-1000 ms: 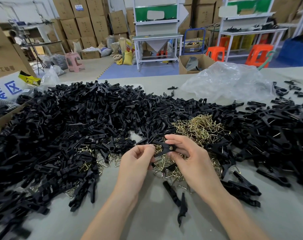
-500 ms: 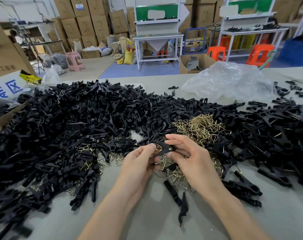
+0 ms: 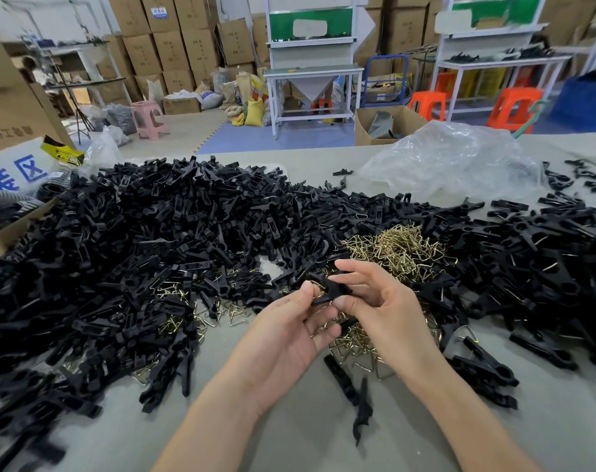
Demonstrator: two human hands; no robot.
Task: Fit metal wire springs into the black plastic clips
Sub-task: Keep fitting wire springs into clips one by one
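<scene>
Head view: clip (image 3: 327,289) pinched between left hand (image 3: 286,335) and right hand (image 3: 385,311) fingers (image 3: 337,267), lying left-right; springs (image 3: 402,247) just beyond right hand.

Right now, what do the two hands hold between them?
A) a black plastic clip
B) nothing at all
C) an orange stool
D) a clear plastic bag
A: the left hand and the right hand both pinch one black clip just above the pile of wire springs.
</scene>
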